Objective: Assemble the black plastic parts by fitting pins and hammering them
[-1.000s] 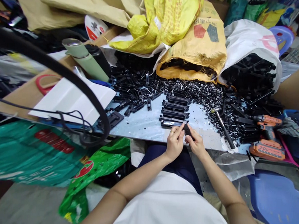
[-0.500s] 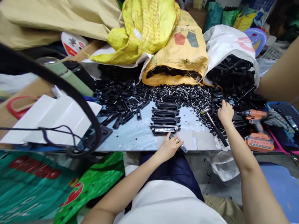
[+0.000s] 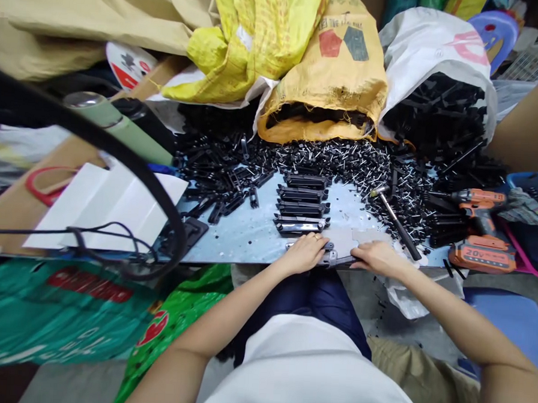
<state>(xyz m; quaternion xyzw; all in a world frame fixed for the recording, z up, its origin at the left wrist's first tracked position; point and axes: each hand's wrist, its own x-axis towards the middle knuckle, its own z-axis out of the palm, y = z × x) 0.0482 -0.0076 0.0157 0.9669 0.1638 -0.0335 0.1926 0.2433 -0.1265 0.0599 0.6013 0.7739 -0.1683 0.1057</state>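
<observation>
Light is brightening the table [image 3: 231, 241] and glinting off one bar [image 3: 298, 228]. Distortion is stretching the edges; the cable [image 3: 35, 98] is blurring.

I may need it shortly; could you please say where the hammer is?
In the head view, the hammer lies right of centre, between the right hand and the orange drill, its metal end by the scattered pins.

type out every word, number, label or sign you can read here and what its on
"20V": drill battery; smaller print there unreadable.
Orange sack: printed characters, too blurred to read.
Yellow sack: print too faint.
Teal bag: large lettering, too blurred.
White sack: pink mark, no readable word.
</observation>
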